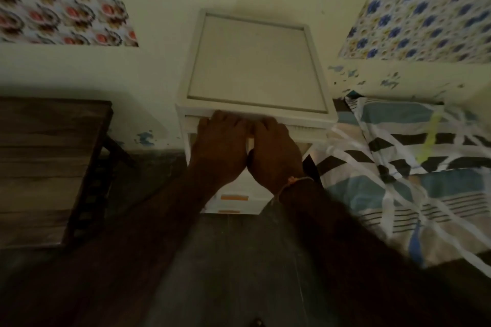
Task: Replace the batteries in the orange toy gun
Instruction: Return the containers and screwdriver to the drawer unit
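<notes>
So there's a white drawer unit [255, 61] sitting against the wall at 12 o'clock, flat top bare, lower drawers showing orange labels [234, 197]. Can't see inside any drawer, and the orange toy gun isn't visible anywhere. Both hands are sitting side by side, touching, on the top drawer's front: left hand [221, 145] and right hand [273, 151], fingers curling over its edge. Patterned bedding [414, 167] is lying at 3 o'clock.
</notes>
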The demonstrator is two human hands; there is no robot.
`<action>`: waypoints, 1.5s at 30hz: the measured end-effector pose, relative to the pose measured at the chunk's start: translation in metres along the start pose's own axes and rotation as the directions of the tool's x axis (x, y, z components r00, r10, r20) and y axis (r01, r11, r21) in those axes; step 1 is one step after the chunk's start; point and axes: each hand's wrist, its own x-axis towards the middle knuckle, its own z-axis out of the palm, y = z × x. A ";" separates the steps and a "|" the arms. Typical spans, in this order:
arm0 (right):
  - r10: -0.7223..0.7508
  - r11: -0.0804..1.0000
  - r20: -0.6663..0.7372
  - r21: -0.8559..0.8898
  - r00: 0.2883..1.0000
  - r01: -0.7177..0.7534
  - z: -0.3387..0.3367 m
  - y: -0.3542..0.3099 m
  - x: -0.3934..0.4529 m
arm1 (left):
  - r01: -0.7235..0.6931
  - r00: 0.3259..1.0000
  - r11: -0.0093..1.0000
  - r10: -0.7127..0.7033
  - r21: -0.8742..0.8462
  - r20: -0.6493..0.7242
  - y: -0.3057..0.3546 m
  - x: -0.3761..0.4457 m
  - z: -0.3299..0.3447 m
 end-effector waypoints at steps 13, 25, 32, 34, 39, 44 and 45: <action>0.073 0.997 0.041 -0.011 0.997 -0.072 0.000 -0.024 -0.089 | -0.091 0.994 0.990 0.083 -0.111 -0.067 0.022 -0.083 0.018; 0.135 0.989 0.099 -0.070 0.986 -0.129 0.013 -0.033 -0.116 | -0.230 0.966 0.970 0.217 -0.080 -0.142 0.025 -0.113 0.045; 0.092 0.995 0.285 0.020 0.954 -0.102 0.069 -0.011 -0.124 | -0.231 0.968 0.972 0.226 0.037 0.113 0.007 -0.108 0.087; 0.103 0.995 0.368 -0.055 0.924 -0.089 0.076 -0.005 -0.118 | -0.184 0.964 0.982 0.169 0.053 0.205 0.006 -0.105 0.099; 0.146 0.987 0.438 -0.119 0.887 -0.104 0.095 0.012 -0.102 | -0.025 0.905 0.999 0.010 0.031 0.426 0.005 -0.087 0.117; 0.161 0.983 0.583 -0.170 0.796 -0.074 0.106 0.042 -0.079 | 0.020 0.879 0.997 -0.054 0.077 0.474 -0.001 -0.060 0.131; 0.158 0.982 0.593 -0.178 0.789 -0.063 0.107 0.045 -0.073 | 0.021 0.876 0.996 -0.060 0.088 0.478 -0.002 -0.056 0.133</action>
